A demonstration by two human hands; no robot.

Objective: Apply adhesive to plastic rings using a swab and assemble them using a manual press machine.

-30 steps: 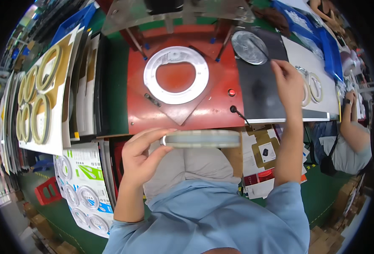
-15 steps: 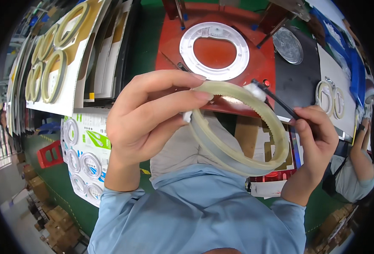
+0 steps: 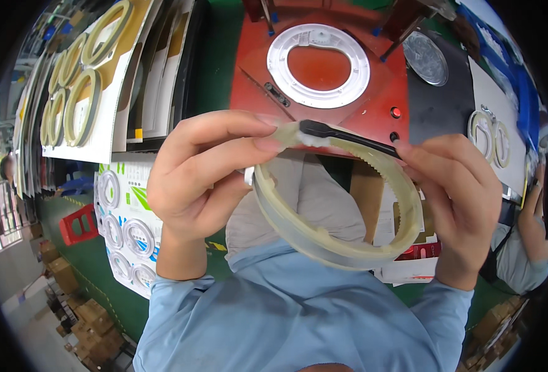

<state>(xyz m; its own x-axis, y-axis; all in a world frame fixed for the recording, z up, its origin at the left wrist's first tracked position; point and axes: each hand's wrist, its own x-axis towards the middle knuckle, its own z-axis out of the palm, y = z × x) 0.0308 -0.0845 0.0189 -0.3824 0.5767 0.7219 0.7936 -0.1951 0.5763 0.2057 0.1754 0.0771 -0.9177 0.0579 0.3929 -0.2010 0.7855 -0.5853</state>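
Observation:
My left hand (image 3: 202,173) pinches the upper left side of a pale yellow, translucent plastic ring (image 3: 311,240) with fine teeth along its inner wall. The ring hangs tilted above my lap. A small white lump (image 3: 249,176) sits by my left fingertips; what it is I cannot tell. In my right hand (image 3: 456,186) is a thin black brush (image 3: 354,139), gripped near its end. Its head lies at the ring's far inner wall, close to my left fingers. White paste (image 3: 314,141) shows just under the brush head.
Beyond my hands, a white round frame (image 3: 360,68) lies on a red work surface (image 3: 255,49) with a red button (image 3: 396,112). A clear round disc (image 3: 426,59) rests on a black mat to the right. Boards with similar rings (image 3: 69,121) stand at left, above a red stool (image 3: 75,226).
The brush has moved left along the ring's far inner wall, with my right hand coming closer to the ring. My left hand and the ring have shifted slightly left.

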